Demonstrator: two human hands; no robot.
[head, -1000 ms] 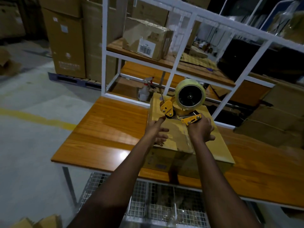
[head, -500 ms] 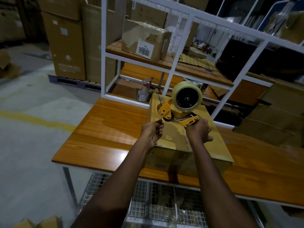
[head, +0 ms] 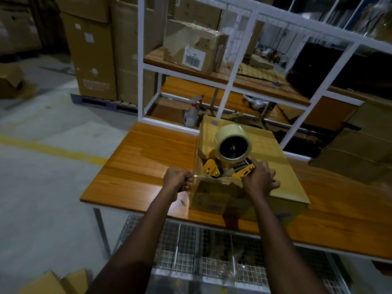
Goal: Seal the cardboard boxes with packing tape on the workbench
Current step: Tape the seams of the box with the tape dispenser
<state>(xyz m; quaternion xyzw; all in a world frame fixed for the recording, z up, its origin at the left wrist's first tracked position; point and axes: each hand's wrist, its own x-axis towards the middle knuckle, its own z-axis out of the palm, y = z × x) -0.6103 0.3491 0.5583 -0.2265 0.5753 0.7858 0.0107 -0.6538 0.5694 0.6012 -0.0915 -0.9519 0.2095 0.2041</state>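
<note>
A brown cardboard box lies on the wooden workbench, its flaps closed. Over its near left corner hovers a yellow tape dispenser with a pale roll of clear tape. My right hand grips the dispenser's handle. My left hand pinches the loose end of the clear tape, which stretches from the dispenser out past the box's left edge.
A white metal frame with shelves rises behind the bench, holding a labelled taped box. A spray bottle stands behind the bench. Tall cartons stand on a pallet at the left. A wire mesh shelf sits under the bench.
My left hand left the box top, took the tape end at the dispenser and pulled it to the left. The dispenser moved toward the box's near left corner.
</note>
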